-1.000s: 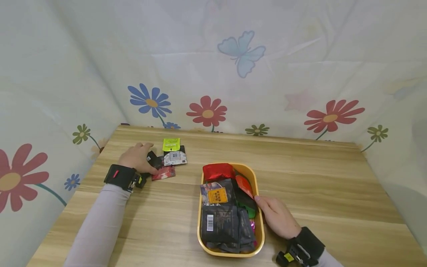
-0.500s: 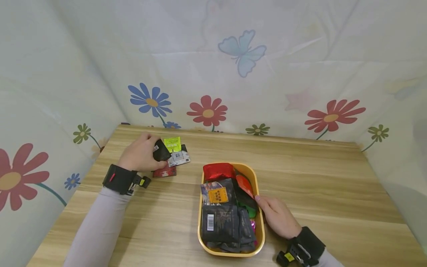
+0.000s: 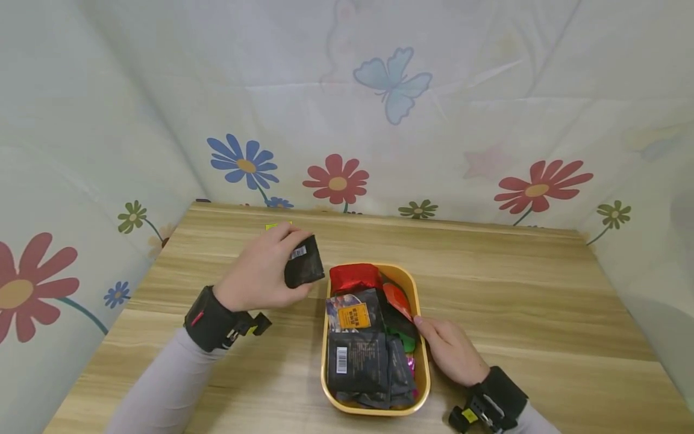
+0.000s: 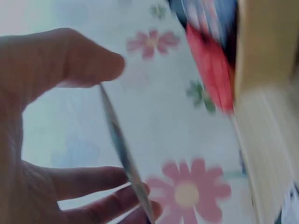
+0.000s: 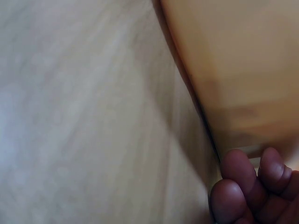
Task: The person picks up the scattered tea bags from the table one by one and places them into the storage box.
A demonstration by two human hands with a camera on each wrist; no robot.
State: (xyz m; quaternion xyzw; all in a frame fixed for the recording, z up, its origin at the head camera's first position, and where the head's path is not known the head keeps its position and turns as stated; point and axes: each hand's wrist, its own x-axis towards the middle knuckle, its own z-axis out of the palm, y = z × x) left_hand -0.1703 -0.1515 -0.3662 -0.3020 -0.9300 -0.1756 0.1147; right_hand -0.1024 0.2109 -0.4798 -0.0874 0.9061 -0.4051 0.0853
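My left hand (image 3: 265,268) pinches a small black sachet (image 3: 303,265) with a white barcode label, between thumb and fingers, just left of a yellow plastic bin (image 3: 323,367). Edge-on in the left wrist view, the sachet (image 4: 122,144) looks like a thin strip. Inside the bin lie black packets (image 3: 358,364), a red foil packet (image 3: 355,278) and a black packet with an orange label (image 3: 353,317). At the bin's right side my right hand (image 3: 452,352) grips the rim, its thumb on top; curled fingertips (image 5: 238,165) meet the outer wall in the right wrist view.
Behind the left hand only a sliver of a yellow-green sachet (image 3: 279,226) shows on the wooden table (image 3: 515,283); the sachets near it are hidden. A flower-printed curtain (image 3: 461,120) stands along the table's back and sides.
The left hand took hold of the black sachet from the group at the left, lifted it and carried it right, close to the bin. My right hand stays on the bin.
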